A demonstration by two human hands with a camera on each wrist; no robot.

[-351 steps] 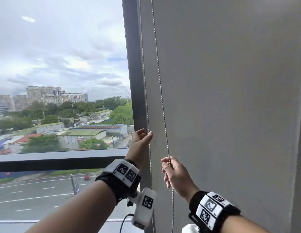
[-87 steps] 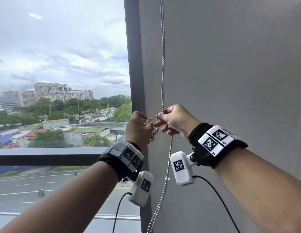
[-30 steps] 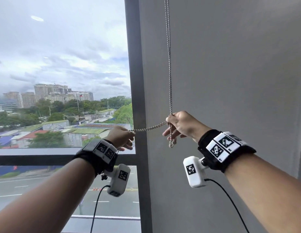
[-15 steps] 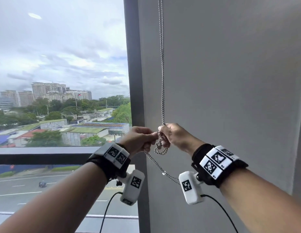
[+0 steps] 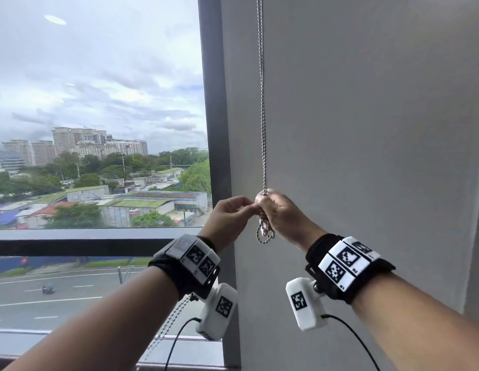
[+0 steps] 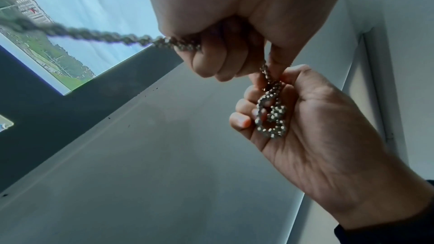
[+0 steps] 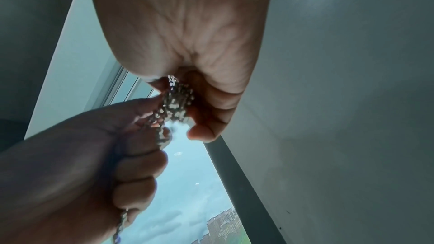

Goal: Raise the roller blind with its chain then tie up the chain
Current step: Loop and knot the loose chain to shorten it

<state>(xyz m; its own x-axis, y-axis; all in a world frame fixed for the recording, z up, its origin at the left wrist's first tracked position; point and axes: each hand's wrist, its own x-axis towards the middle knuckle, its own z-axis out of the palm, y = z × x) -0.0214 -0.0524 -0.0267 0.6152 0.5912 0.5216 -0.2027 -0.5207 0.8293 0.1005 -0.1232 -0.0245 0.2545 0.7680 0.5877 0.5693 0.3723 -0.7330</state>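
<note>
Hands: left hand and right hand raised side by side, knuckles nearly touching, in front of the grey wall just right of the dark window frame.

Left hand: fingers curled round the chain; fingertips pinch it where it meets the other hand. A twisted double strand leaves the little-finger side of the fist and trails down-left under the wrist toward the sill.

Right hand: fingers curled, thumb and forefinger pinching the chain at a bunched knot lying against the palm.

Chain: metal bead type, two strands running together. Long axis vertical; it hangs straight down from above the picture's top edge into the right hand's pinch. A small loop dangles below, between the two hands.

Roller blind: not seen; window glass uncovered, showing city and sky.
</note>
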